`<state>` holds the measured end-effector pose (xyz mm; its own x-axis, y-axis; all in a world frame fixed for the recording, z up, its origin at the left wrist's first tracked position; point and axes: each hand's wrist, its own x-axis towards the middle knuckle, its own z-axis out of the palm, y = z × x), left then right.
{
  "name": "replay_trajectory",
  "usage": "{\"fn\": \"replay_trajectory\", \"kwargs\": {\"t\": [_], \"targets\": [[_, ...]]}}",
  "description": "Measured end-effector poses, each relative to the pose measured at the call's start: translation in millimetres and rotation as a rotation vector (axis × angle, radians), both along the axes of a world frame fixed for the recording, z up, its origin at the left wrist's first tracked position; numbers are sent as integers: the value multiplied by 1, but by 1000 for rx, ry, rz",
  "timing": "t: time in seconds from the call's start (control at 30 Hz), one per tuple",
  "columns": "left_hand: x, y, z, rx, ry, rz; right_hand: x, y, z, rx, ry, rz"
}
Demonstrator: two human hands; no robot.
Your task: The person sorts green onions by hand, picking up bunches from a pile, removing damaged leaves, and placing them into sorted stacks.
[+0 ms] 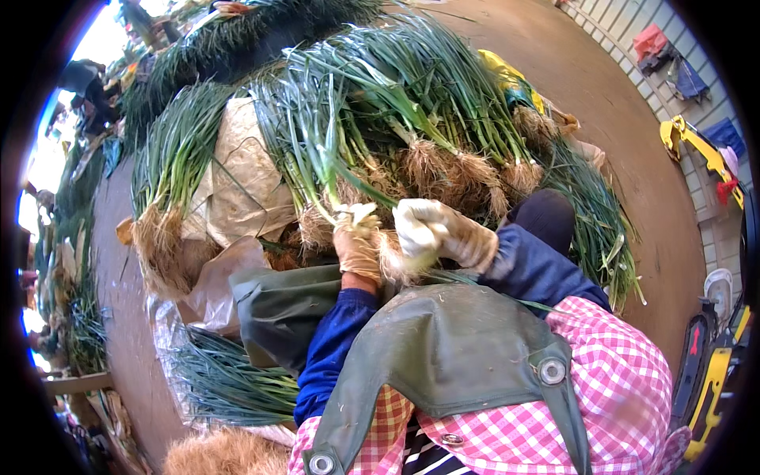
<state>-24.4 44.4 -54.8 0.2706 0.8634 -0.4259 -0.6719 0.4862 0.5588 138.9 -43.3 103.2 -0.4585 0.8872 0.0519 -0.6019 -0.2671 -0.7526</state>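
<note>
Brown floor [669, 229] spreads all around. The left hand [358, 241] grips a green onion [332, 190], its leaves [321, 131] pointing away; the right hand [443, 229], just beside, closes on one bent leaf [367, 188]. Rooted bunches [431, 131] lie beyond both hands.

Floor [669, 261]: brown, visible around the load. On it, big pile of green onions [443, 103], roots facing near side; contact underneath hidden. Left of that, tan sack [241, 170], smaller bunch [176, 154] against it. Lower left: clear plastic sheet [168, 336], loose leaves [229, 376] on top. Tan root heap [226, 455] at bottom edge.
</note>
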Motion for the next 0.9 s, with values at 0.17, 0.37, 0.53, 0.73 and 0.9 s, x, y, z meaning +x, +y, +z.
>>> {"fn": "replay_trajectory", "kwargs": {"t": [0.17, 0.37, 0.53, 0.73, 0.9], "targets": [[16, -18, 72, 52, 25, 247, 30, 38, 33, 310, -186, -116], [28, -29, 69, 314, 244, 81, -5, 129, -36, 153, -1110, -508], [29, -35, 63, 372, 218, 4, -18, 143, -83, 29, -1087, -412], [33, -49, 82, 138, -189, -371, 18, 130, -65, -147, -262, -245], [33, -46, 65, 151, 165, -437, 34, 133, -51, -85, -777, -227]]}}
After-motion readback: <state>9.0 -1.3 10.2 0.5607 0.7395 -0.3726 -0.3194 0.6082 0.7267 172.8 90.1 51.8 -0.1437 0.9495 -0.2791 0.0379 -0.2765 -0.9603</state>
